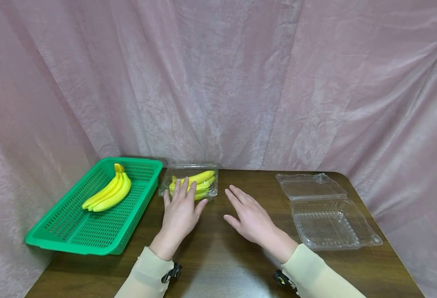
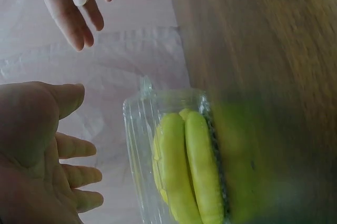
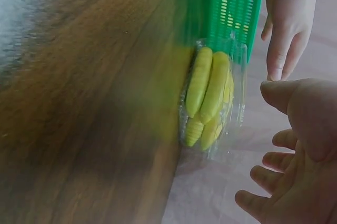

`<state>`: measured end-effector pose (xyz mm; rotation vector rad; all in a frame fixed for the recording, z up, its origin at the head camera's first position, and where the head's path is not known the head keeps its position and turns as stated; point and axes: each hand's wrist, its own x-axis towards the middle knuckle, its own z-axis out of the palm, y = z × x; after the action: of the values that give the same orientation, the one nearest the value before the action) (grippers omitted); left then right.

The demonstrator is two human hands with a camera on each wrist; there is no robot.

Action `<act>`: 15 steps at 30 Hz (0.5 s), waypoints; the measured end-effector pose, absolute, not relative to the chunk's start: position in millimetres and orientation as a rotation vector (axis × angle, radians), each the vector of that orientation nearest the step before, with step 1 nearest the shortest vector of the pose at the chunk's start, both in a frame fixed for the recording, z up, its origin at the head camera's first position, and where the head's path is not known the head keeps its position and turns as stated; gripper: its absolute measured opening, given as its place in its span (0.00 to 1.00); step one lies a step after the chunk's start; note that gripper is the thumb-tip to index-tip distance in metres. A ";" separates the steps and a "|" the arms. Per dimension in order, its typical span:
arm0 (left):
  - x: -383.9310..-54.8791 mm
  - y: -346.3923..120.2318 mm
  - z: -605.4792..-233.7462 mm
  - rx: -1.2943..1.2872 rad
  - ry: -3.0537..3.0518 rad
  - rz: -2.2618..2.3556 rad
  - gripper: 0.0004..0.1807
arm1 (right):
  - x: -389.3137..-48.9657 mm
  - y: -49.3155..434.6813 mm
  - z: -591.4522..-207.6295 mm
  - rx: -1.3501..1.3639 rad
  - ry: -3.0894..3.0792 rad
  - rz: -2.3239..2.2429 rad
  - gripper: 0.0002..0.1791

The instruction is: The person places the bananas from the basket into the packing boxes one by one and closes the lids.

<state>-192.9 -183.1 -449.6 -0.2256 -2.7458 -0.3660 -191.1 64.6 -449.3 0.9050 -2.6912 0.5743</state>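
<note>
My left hand (image 1: 180,216) hovers with fingers spread, just in front of a clear plastic clamshell container (image 1: 190,167) and partly hiding it in the head view. Inside the container lie yellow bananas (image 1: 204,177), also visible through its clear wall in the left wrist view as bananas (image 2: 179,166). To the right, my right hand (image 1: 250,217) is held above the table with its fingers extended and nothing in its grasp. The right wrist view shows the packed bananas (image 3: 216,87) beyond that hand. Neither hand visibly touches the container.
At left stands a green perforated basket (image 1: 138,221) holding a banana bunch (image 1: 110,192). A second clear clamshell container (image 1: 324,225) lies at right with its lid (image 1: 311,185) folded back. Pink curtains (image 1: 218,82) hang behind the brown wooden table (image 1: 218,248).
</note>
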 end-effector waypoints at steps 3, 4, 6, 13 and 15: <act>-192.7 -180.2 -449.9 -0.235 -2.738 -0.360 0.40 | -187.9 71.0 -450.4 0.892 -2.703 0.570 0.43; -192.8 -179.2 -450.3 -0.239 -2.735 -0.358 0.40 | -187.0 73.2 -450.5 0.888 -2.704 0.568 0.43; -192.5 -177.2 -451.3 -0.250 -2.736 -0.352 0.41 | -185.0 77.8 -450.8 0.880 -2.700 0.563 0.44; -188.4 -169.7 -452.6 -0.292 -2.737 -0.358 0.40 | -178.7 95.1 -451.5 0.830 -2.699 0.556 0.45; -187.5 -168.1 -452.7 -0.300 -2.745 -0.367 0.40 | -176.8 100.1 -452.0 0.813 -2.704 0.562 0.45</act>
<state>-187.5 -168.1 -452.7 -0.2996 -2.7449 -0.3668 -176.8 100.1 -452.0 0.8133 -2.7037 0.5625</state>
